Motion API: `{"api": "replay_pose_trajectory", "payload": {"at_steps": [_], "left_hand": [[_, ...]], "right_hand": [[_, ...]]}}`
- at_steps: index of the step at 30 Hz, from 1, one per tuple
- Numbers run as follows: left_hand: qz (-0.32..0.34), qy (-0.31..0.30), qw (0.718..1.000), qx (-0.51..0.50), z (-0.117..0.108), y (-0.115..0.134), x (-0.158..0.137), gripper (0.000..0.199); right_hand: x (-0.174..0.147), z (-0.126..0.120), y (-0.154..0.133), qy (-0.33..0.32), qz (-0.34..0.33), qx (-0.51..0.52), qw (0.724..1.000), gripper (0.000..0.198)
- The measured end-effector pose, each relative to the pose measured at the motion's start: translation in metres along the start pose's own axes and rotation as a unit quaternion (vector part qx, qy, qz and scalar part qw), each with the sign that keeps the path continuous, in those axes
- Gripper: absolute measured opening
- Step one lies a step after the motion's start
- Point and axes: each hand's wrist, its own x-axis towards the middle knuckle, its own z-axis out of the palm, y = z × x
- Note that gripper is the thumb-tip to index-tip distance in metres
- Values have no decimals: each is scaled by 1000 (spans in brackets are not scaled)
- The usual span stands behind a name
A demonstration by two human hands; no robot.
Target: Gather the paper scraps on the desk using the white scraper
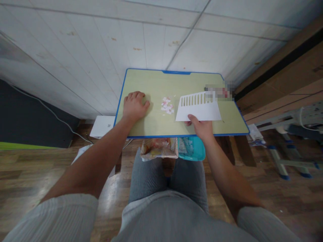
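Observation:
My right hand (202,127) grips the near edge of a white sheet of paper (199,112), thumb on top and fingers underneath. A row of narrow slots is cut along the sheet's far side, and the paper is held over the right half of the table (151,79). On the left half my left hand (135,106) rests palm down on the tabletop, fingers spread, with nothing in it. Between the two hands lies a small heap of white and pinkish paper scraps (167,106).
Below the table's near edge are a lined box (158,153) and a turquoise bin (191,153) with scraps inside. A blurred-out item (219,91) lies at the table's right. A panelled wall (151,40) stands behind; cardboard boxes (280,70) flank the right.

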Motion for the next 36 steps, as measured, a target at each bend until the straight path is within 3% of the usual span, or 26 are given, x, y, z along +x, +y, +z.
{"api": "replay_pose_trajectory", "payload": {"at_steps": [6,14,19,27,36], "left_hand": [[2,0,1000,-3,0,0,-1,46],[-2,0,1000,-6,2,0,0,45],[0,0,1000,-7,1,0,0,45],[-5,8,1000,-6,2,0,0,43],[-7,-4,1000,-11,-1,2,0,47]], "right_hand": [[-7,6,-2,-11,19,15,1000,47],[-33,15,-9,-72,60,31,995,48],[-36,16,-11,-76,36,31,996,39],[-35,15,-10,-82,40,25,995,55],[-36,17,-8,-97,39,46,993,53]]}}
